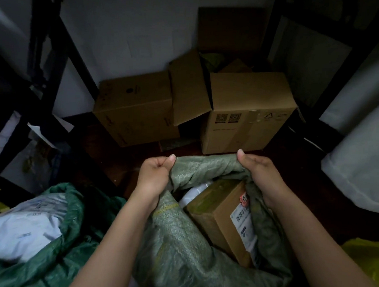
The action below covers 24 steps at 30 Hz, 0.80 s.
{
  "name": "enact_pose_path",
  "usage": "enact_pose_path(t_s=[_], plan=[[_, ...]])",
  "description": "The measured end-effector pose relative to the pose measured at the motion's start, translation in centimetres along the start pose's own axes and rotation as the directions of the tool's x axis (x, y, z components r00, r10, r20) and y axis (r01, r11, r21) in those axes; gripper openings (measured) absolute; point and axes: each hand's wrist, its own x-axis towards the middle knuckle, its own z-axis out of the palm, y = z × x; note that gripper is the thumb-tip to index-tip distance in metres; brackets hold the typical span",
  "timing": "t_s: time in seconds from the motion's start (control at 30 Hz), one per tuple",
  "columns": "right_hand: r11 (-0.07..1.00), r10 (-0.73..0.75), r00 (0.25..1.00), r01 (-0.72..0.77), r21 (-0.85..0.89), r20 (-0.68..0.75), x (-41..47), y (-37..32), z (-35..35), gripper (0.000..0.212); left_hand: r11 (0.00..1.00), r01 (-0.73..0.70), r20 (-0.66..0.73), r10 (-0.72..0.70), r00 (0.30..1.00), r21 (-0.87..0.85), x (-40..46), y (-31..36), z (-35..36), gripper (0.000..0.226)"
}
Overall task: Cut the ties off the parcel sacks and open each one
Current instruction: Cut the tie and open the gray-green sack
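Two bare forearms reach forward; the left hand [155, 172] and right hand [259, 173] each clutch the rim of a grey-green woven sack [178, 252] on the floor, pulling its mouth apart to expose a labelled cardboard parcel [222, 213] inside

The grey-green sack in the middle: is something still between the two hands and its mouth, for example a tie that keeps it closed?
Nothing visible does. The left hand and the right hand both grip the rim of the grey-green sack directly, no tie shows, and its mouth gapes over a cardboard parcel.
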Motion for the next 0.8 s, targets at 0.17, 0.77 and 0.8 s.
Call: enact_pose_path(t_s=[0.17,0.77,0.8], plan=[[0.942,0.269,0.955,-0.235,0.239,-0.121,0.5,0.2,0.6,0.031,0.974,-0.132,-0.007,0.135,0.991,0.182,0.1,-0.3,0.6,0.010],[0.364,-0.542,0.800,0.500,-0.786,0.258,1.0,1.4,-0.3,0.037,0.519,-0.419,0.252,0.363,0.897,0.745,-1.1,-0.6,0.8,0.015],[0.401,-0.460,0.835,0.500,-0.768,0.303,0.8,1.4,0.0,0.049,0.613,-0.397,0.231,0.335,0.914,0.683,-0.9,-0.6,0.7,0.020]])
